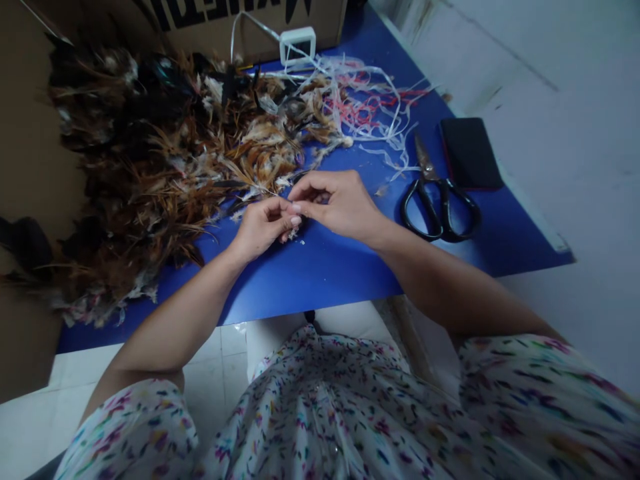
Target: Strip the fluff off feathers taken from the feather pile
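My left hand [265,227] and my right hand [340,203] meet over the front part of the blue table [320,273], fingertips touching. Both are closed in a pinch. Between them is a feather [255,185], its thin shaft running up and left from the fingers. A bit of pale fluff [293,233] shows beneath the left fingertips. Just beyond the hands lies a large heap of brown, black and white feathers [165,160]. How the two hands share the feather is partly hidden by the fingers.
To the right lie black-handled scissors [440,207] and a dark flat case [471,153]. White and red plastic strings [370,100] tangle at the back. Behind them stand a small white-framed device [297,47] and a cardboard box [240,30]. More cardboard [25,153] borders the left.
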`<state>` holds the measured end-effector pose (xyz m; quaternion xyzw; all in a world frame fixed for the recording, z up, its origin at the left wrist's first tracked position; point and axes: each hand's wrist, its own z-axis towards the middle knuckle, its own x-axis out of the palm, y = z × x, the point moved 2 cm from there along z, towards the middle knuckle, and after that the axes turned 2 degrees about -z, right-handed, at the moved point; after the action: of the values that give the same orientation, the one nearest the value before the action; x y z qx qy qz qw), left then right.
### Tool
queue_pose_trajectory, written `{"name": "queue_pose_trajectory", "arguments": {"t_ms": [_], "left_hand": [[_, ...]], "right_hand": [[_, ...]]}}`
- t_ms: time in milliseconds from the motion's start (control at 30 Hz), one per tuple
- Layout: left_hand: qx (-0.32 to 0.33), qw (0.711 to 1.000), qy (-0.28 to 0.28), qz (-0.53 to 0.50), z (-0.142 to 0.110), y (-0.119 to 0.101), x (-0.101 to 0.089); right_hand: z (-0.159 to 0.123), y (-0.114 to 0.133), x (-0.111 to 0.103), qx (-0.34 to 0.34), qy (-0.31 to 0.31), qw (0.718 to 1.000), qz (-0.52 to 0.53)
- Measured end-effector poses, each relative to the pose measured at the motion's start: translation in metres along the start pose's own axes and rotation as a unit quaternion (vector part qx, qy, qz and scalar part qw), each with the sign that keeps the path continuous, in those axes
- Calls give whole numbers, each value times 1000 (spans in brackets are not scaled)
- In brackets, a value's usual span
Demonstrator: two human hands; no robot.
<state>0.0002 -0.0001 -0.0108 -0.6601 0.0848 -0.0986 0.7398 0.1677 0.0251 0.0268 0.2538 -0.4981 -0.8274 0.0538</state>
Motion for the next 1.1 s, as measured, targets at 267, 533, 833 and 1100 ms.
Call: {"name": "queue_pose_trajectory", "arguments": {"t_ms": [267,533,833,1100], "left_hand": [[-9,997,14,-69,0,-5,1],[-5,992,-8,-127,1,-6,-3],[-3,990,-6,-143,1,-7,-3],[1,988,-2,-152,0,-8,-2]], "right_hand": [[6,3,-6,22,-34,987,156],[9,-7,-22,70,-77,985,136],[1,-3,-3,6,64,996,-58],[-2,3,-3,-9,63,997,-51]]}}
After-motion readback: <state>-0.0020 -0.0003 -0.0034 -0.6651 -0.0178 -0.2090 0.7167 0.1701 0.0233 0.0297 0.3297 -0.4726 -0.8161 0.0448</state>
